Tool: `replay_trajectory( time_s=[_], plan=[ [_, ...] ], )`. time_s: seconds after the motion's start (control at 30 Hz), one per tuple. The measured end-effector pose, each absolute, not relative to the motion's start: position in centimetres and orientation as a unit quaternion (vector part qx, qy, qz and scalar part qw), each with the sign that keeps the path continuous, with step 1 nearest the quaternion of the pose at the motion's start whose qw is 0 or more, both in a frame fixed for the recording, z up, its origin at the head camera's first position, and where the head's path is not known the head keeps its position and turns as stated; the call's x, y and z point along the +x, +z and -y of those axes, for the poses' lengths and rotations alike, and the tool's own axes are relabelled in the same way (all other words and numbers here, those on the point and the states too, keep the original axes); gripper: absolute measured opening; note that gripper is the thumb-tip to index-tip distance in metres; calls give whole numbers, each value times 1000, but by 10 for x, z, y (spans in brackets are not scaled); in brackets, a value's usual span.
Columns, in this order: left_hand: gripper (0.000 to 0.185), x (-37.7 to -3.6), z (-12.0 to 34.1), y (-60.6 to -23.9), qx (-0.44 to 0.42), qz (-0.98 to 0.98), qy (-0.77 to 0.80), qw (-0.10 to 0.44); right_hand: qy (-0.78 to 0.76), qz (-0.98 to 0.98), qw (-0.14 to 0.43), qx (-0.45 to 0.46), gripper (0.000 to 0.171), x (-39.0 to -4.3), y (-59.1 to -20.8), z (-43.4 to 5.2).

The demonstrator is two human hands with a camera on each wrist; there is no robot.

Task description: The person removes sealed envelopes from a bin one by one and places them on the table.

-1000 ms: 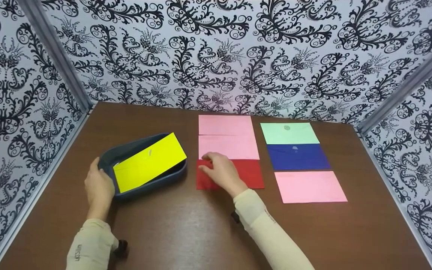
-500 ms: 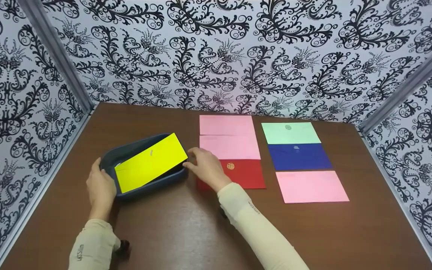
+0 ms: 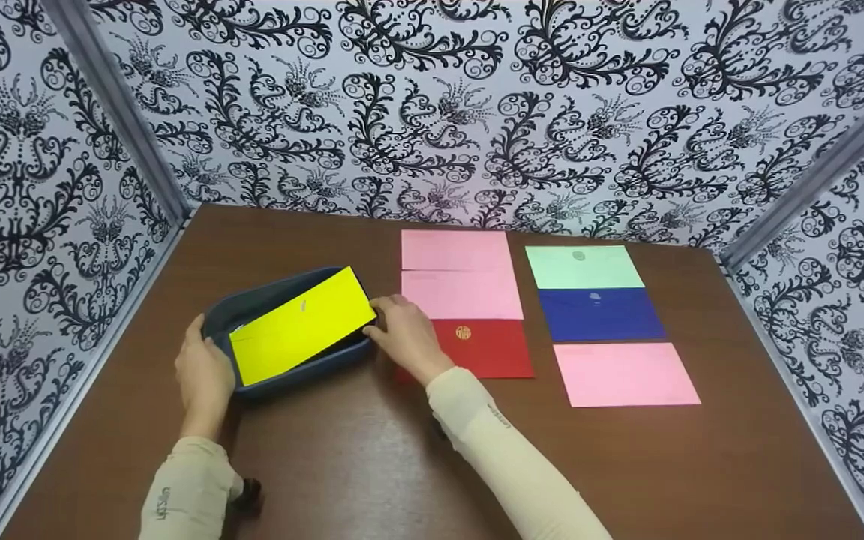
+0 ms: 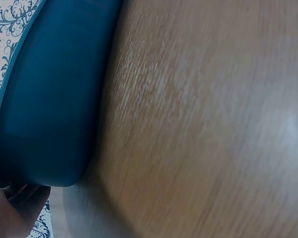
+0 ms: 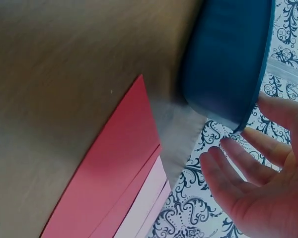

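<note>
Dark blue plastic sits between my two hands: the tub has my left hand curled round its near-left rim, fingers gripping the wall, while my right hand hovers at its right end with fingers spread and relaxed, holding nothing (the right wrist view shows a small gap between fingertips and rim). The yellow envelope lies across the top of the tub, just to the left of my right fingertips, its long axis slanting from near-left up to far-right, so its far-right corner points at my right hand; that hand is the nearer one to it. Just right of my right hand, partly under it, lies the red envelope, with two pink envelopes beyond. Bare brown table lies open toward me.
</note>
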State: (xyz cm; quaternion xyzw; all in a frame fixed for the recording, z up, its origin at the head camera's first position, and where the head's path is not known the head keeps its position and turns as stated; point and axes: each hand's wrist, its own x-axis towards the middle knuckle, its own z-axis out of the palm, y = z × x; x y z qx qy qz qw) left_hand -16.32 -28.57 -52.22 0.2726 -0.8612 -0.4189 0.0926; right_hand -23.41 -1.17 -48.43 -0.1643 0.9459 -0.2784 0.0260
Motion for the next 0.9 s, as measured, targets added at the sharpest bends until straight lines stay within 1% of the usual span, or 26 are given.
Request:
replay_trajectory(
  time_s=[0.33, 0.6, 0.77, 0.9],
  plan=[
    [52, -162, 285, -521, 273, 860, -423, 91, -319, -936, 52, -137, 50, -235, -481, 16],
    [51, -163, 283, -522, 272, 865, -408, 108, -311, -941, 52, -121, 47, -242, -479, 24],
    [51, -165, 284, -523, 275, 862, -413, 109, -310, -942, 51, -115, 49, -244, -477, 28],
    [51, -165, 285, -522, 276, 859, -418, 108, -286, -950, 39, -122, 49, -246, -476, 31]
  ],
)
